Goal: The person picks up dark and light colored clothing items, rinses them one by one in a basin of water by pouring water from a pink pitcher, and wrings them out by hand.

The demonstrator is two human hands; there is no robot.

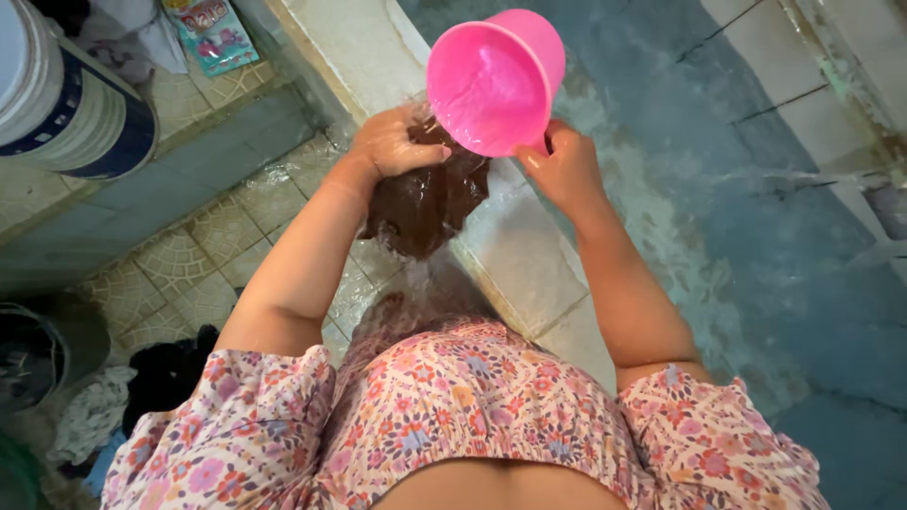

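Mid-rinse, centre frame: left hand (392, 144) grips wet brown cloth (425, 203); right hand (559, 168) clasps tipped pink dipper (493, 80), water pouring; wringing undone.

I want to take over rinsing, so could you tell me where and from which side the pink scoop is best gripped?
Grip the pink scoop by its short handle at the lower rim, coming from below on the right, where the right hand holds it. The bowl is tipped, mouth towards the wet brown cloth under the left hand.
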